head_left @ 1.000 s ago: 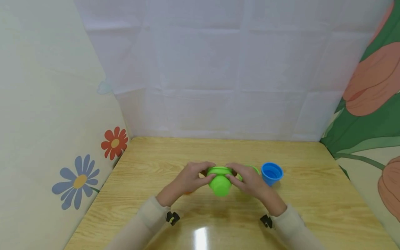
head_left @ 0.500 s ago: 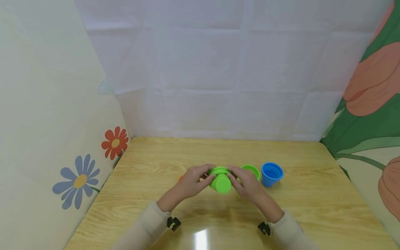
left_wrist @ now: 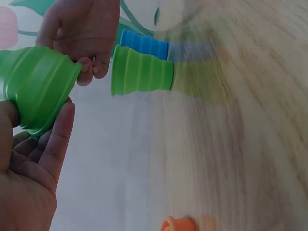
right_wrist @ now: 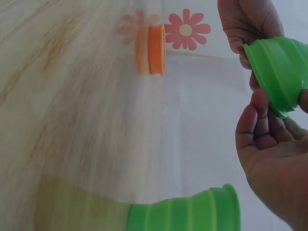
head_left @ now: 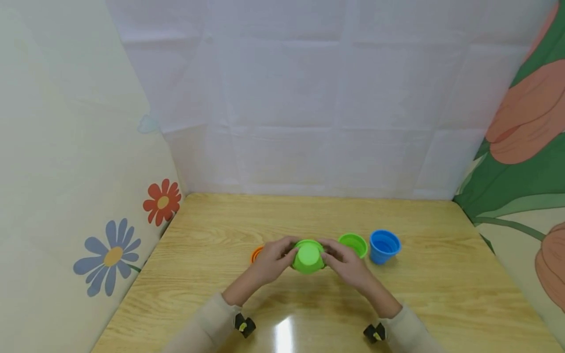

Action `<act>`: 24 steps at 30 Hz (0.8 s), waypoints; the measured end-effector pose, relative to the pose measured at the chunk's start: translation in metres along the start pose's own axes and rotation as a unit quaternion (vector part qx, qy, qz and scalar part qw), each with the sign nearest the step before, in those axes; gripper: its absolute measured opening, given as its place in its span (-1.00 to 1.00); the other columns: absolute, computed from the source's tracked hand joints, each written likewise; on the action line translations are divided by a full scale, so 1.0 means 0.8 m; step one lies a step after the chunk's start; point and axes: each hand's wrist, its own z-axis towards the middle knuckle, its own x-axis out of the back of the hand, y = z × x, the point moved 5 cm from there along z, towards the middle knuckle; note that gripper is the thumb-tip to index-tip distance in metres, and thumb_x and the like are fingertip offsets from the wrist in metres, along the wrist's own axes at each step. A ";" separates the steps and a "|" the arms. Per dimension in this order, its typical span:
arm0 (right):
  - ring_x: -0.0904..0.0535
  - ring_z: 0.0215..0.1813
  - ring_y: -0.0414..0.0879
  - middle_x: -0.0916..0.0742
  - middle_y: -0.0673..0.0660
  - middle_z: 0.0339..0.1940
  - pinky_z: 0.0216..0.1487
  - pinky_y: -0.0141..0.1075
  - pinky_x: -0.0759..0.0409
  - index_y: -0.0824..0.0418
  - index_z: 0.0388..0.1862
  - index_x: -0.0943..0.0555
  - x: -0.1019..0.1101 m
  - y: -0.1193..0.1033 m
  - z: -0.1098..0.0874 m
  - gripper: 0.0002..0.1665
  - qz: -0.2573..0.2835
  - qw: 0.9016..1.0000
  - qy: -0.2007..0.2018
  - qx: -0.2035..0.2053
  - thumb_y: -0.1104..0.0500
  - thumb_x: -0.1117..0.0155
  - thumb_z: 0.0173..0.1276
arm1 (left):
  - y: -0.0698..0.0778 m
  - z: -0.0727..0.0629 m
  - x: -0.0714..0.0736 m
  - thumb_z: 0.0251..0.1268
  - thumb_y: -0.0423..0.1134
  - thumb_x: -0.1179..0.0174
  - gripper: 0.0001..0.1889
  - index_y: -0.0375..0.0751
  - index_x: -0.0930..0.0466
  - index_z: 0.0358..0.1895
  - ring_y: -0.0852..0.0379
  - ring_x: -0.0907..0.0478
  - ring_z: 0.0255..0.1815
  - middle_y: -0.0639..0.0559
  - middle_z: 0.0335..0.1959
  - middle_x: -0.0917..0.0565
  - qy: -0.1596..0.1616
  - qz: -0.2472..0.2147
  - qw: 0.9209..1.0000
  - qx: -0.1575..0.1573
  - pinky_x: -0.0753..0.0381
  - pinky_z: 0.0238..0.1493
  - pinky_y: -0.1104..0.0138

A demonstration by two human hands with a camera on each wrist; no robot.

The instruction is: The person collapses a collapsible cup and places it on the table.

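Both hands hold a green collapsible cup (head_left: pixel 308 258) above the table, its base facing the head camera and its rim turned away. My left hand (head_left: pixel 273 261) grips it on the left, thumb on the ribbed wall and fingers at the rim. On the opposite side my right hand (head_left: pixel 349 264) pinches it the same way. In the left wrist view the cup's stepped wall (left_wrist: pixel 41 89) bulges out towards the wide rim. Just beyond my right hand stands a second green cup (head_left: pixel 354 243), upright and extended. A flattened orange collapsible cup (head_left: pixel 256 254) lies partly hidden behind my left hand.
A blue collapsible cup (head_left: pixel 384 246) stands upright to the right of the second green cup. The wood-grain table (head_left: pixel 212 220) meets a white cloth (head_left: pixel 273 98) at the back, with flower-printed cloths at both sides.
The held green cup has tipped so its base turns up towards the head camera. Both hands have shifted slightly, uncovering more of the second green cup and the orange cup.
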 end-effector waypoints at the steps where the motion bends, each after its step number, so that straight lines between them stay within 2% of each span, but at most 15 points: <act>1: -0.65 -0.03 -0.20 -0.69 0.38 0.06 -0.02 -0.21 -0.73 0.43 0.37 -0.43 0.000 0.002 -0.001 -0.56 0.014 1.000 -0.006 -0.005 0.27 -0.05 0.62 | -0.002 0.000 -0.001 0.56 -0.37 -0.07 -0.74 -0.41 -0.55 0.16 0.15 -0.69 -0.34 -0.23 -0.15 -0.74 0.001 -0.010 1.000 0.007 -0.78 -0.31 0.26; 3: -0.65 -0.04 -0.22 -0.69 0.37 0.05 -0.01 -0.19 -0.73 0.43 0.37 -0.43 -0.001 0.004 -0.002 -0.56 0.024 1.000 -0.010 -0.016 0.27 -0.06 0.61 | -0.005 -0.001 -0.003 0.57 -0.36 -0.06 -0.75 -0.42 -0.54 0.15 0.16 -0.69 -0.37 -0.24 -0.17 -0.74 -0.002 -0.031 0.999 0.024 -0.79 -0.32 0.19; 6: -0.65 -0.07 -0.22 -0.70 0.35 0.01 -0.03 -0.11 -0.74 0.43 0.35 -0.46 -0.002 0.005 -0.003 -0.57 0.009 1.000 -0.010 -0.024 0.27 -0.07 0.60 | -0.008 -0.003 -0.006 0.56 -0.34 -0.07 -0.75 -0.41 -0.54 0.15 0.14 -0.70 -0.33 -0.26 -0.13 -0.74 -0.011 -0.055 0.997 0.046 -0.79 -0.31 0.16; 11: -0.65 -0.05 -0.17 -0.70 0.35 0.06 -0.03 -0.02 -0.73 0.40 0.35 -0.48 -0.003 0.010 -0.005 -0.58 0.007 0.999 -0.006 -0.042 0.27 -0.06 0.60 | -0.011 -0.004 -0.008 0.55 -0.34 -0.10 -0.71 -0.39 -0.52 0.20 0.08 -0.71 -0.22 -0.28 -0.07 -0.72 -0.021 -0.084 0.995 0.057 -0.79 -0.29 0.07; 16: -0.62 0.06 -0.19 -0.67 0.36 0.16 0.02 -0.27 -0.68 0.37 0.35 -0.49 -0.004 0.018 -0.005 -0.57 0.020 0.998 0.010 -0.056 0.24 -0.08 0.60 | -0.013 -0.005 -0.009 0.55 -0.32 -0.11 -0.70 -0.36 -0.52 0.21 0.10 -0.67 -0.17 -0.26 -0.01 -0.69 -0.015 -0.093 0.994 0.062 -0.80 -0.30 0.20; 18: -0.63 0.06 -0.21 -0.65 0.38 0.20 0.00 -0.31 -0.68 0.39 0.35 -0.48 -0.005 0.020 -0.005 -0.57 0.033 0.998 0.012 -0.054 0.23 -0.09 0.60 | -0.013 -0.006 -0.010 0.55 -0.31 -0.11 -0.71 -0.36 -0.52 0.20 0.10 -0.64 -0.16 -0.25 0.00 -0.67 -0.012 -0.089 0.994 0.065 -0.78 -0.31 0.27; 24: -0.65 0.02 -0.26 -0.59 0.49 0.24 -0.06 -0.23 -0.74 0.46 0.35 -0.44 -0.009 0.024 -0.008 -0.55 0.082 0.996 -0.007 -0.034 0.23 -0.08 0.61 | -0.014 -0.009 -0.011 0.52 -0.31 -0.13 -0.73 -0.34 -0.55 0.15 0.09 -0.56 -0.14 -0.16 -0.05 -0.64 -0.005 -0.063 0.996 0.066 -0.73 -0.29 0.35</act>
